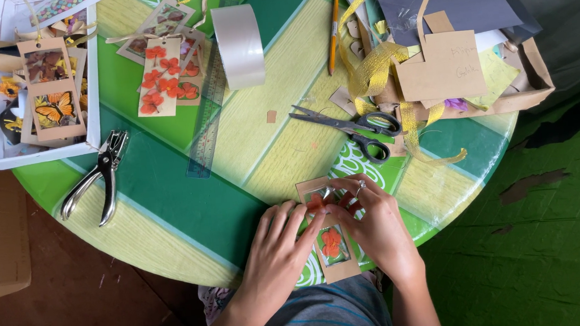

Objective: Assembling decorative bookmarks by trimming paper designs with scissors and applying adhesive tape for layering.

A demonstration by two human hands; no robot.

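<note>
Both hands meet over a brown card bookmark (331, 246) at the near edge of the round table (170, 214), just in front of the person's body. The left hand (277, 250) lies flat and loosely spread, palm down, its fingertips pressing on the bookmark's left edge and upper part without closing around anything. The right hand (370, 222) covers the right side of the bookmark, fingers bent, with thumb and fingertips pinched together at the top near an orange pressed flower (316, 203); whether they grip a thin film or only press on the card cannot be told. A second orange flower (331, 242) shows in the bookmark's window between the two hands. The bookmark lies lengthwise, pointing away from the person and slightly tilted. Just beyond the hands, black-handled scissors (349, 127) rest with their blades open, touching a strand of gold ribbon (379, 73). Farther back stand a roll of clear tape (239, 46) and a transparent ruler (207, 121), beside a finished bookmark with red flowers (159, 77). To the left lies a metal hole punch (98, 178), near a white tray (95, 95) of butterfly cards. A pencil (333, 32) lies at the far side, next to a box of brown card pieces (444, 68).
</note>
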